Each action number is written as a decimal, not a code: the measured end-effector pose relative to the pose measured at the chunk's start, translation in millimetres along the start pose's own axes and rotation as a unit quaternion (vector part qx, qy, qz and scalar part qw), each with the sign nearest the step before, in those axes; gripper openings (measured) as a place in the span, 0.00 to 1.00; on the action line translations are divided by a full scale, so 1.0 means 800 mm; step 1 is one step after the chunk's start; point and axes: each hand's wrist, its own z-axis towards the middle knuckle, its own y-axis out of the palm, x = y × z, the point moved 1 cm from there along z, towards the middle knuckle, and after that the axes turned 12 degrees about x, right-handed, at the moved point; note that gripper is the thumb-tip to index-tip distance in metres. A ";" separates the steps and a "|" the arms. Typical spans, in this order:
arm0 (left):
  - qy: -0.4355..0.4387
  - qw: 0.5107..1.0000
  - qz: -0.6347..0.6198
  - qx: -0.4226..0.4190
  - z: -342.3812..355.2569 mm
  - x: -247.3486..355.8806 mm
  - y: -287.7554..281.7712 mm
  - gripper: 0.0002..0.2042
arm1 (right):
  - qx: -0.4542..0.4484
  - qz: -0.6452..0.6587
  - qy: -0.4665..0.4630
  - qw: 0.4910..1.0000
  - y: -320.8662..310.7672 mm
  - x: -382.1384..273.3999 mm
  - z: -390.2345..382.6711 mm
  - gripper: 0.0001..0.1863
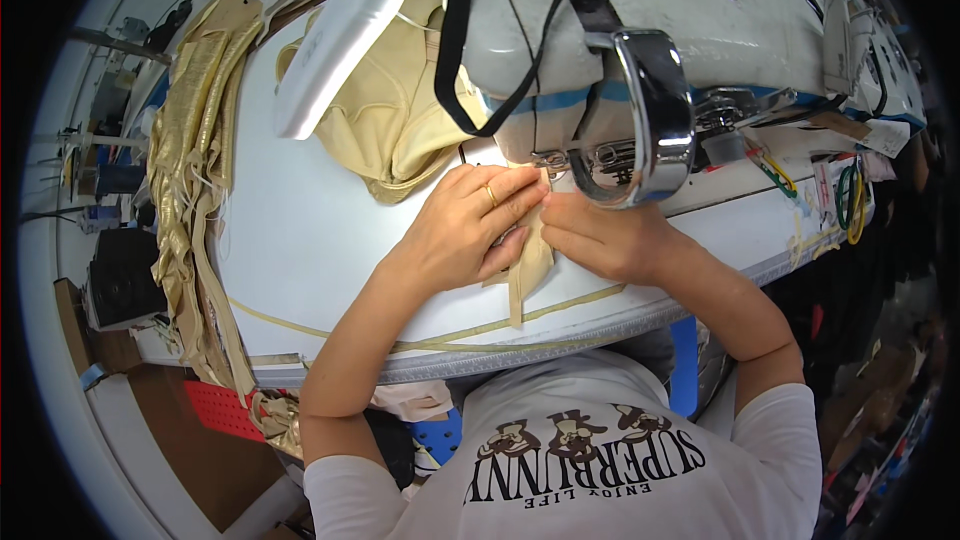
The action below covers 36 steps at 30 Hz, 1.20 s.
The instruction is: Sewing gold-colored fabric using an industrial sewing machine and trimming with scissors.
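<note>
At the needle area of a white sewing machine (735, 15), both hands work on a small piece of cream fabric (534, 265). My left hand (462, 222), with a ring on one finger, has its fingers pressed together over the cloth and the thumb tucked against it. My right hand (607, 236) is closed, pinching the fabric's right edge close to the presser foot (553, 162). The cloth's tail hangs below the fingers toward the table's front edge. A curved chrome guard (664, 120) partly hides the needle area.
A larger cream garment (385, 105) lies behind my left hand, under a lit white lamp arm (350, 40). Gold shiny fabric (195, 170) drapes over the table's left edge. Small scissors (772, 172) and a yellow-green looped item (853, 202) lie at the right.
</note>
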 end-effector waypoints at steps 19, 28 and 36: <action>-0.069 0.987 0.143 0.018 -0.016 0.061 0.003 0.16 | 0.031 0.064 0.080 0.994 0.016 0.017 -0.008 0.16; -0.062 0.996 0.024 0.053 -0.025 0.052 0.003 0.07 | 0.032 0.049 -0.028 0.998 0.004 0.007 0.000 0.16; -0.079 0.994 -0.057 0.047 -0.007 0.010 -0.003 0.11 | 0.084 -0.051 -0.108 0.989 0.010 -0.008 -0.003 0.11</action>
